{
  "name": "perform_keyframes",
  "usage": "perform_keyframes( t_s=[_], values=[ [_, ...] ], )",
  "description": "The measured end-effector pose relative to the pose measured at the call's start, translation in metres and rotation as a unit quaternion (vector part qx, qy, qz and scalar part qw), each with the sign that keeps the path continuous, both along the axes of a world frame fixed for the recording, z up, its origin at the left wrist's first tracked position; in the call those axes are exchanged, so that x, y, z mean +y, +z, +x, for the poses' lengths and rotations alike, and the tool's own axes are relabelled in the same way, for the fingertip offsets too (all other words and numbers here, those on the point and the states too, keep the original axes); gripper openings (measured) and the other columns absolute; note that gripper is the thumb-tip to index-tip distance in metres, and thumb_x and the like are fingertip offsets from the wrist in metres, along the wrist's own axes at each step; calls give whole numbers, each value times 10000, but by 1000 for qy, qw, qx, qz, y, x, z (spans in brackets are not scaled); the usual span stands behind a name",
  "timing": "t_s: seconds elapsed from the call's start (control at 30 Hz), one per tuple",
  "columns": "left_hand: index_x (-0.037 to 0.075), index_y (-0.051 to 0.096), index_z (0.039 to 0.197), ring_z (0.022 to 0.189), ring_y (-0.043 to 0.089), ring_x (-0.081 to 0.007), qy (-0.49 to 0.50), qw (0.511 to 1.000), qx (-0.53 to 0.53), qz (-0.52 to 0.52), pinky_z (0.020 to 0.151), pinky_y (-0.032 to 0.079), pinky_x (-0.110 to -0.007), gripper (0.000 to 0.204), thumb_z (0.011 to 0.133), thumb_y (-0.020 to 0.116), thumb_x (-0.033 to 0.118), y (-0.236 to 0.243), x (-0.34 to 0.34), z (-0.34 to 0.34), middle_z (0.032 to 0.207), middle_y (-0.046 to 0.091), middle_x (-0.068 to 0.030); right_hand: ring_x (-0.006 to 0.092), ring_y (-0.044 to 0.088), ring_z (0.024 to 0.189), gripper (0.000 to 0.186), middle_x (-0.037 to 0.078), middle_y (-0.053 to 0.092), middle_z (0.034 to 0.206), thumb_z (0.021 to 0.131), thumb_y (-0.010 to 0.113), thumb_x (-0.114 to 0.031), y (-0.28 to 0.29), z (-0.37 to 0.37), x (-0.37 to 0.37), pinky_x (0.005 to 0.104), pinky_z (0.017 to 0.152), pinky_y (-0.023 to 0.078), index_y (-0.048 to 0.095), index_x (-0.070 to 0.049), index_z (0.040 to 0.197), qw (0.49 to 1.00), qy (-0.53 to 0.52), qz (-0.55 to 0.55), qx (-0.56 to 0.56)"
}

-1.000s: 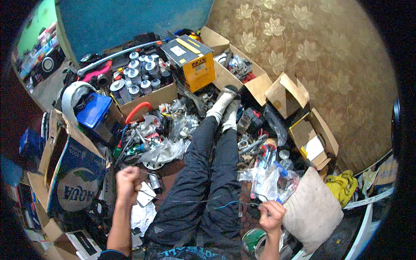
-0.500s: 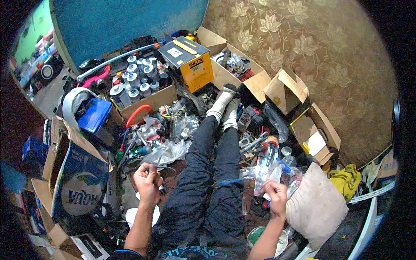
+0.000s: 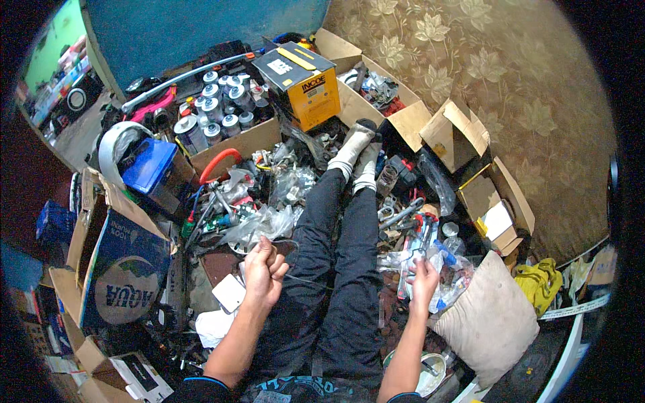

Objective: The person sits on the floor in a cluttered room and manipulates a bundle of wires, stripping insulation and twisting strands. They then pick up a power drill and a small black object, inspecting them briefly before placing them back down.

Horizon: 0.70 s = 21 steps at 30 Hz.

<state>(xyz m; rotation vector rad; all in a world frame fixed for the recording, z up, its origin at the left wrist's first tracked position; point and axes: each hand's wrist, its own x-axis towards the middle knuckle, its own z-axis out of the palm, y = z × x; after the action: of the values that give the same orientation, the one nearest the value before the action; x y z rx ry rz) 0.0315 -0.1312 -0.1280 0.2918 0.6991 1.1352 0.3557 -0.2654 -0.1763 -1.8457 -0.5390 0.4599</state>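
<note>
Brought left hand from well left of the black trousers to their left edge. Moved right hand footward along their right side. Curved thin wire, earlier stretched across both legs, over the left.

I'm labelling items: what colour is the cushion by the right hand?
The cushion is greyish white, best in the head view.

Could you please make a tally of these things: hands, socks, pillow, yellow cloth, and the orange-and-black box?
Hands: 2 (left hand, right hand)
Socks: 2
Pillow: 1
Yellow cloth: 1
Orange-and-black box: 1
Total: 7
</note>
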Motion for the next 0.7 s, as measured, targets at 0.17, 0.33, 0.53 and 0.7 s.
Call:
perform_keyframes(
  t_s=[0.17,0.33,0.53,0.7],
  values=[
    [123,342,653,467,225,-79,12,996,-89,-23,424,217,-245,438,1005,374,382,-4,-6,22,559,237,37,327,545,1109,391,234,566,1179,834,651,-155,51,-100,0,360,914,434,572,47,1159,964,-3,18,-265],
    [99,393,743,571,311,-97,-19,994,-111,-2,510,295,-242,373,1000,387,370,9,-21,51,650,314,12,119,621,823,282,78,687,963,862,671,-220,57,-142,5,258,734,488,662,17,1015,966,239,37,95],
    [55,494,889,726,528,-119,-42,998,-17,41,684,497,-303,233,974,504,272,5,-39,61,785,507,-22,123,621,904,285,87,685,991,864,677,-175,77,-140,25,261,794,486,646,5,1082,949,293,79,79],
    [41,490,864,647,526,-116,-21,997,69,22,595,471,-274,215,929,590,219,9,-47,63,749,538,-30,153,639,883,270,74,690,963,810,731,-143,66,-143,22,275,821,483,647,2,1022,923,359,105,89]
  ],
)
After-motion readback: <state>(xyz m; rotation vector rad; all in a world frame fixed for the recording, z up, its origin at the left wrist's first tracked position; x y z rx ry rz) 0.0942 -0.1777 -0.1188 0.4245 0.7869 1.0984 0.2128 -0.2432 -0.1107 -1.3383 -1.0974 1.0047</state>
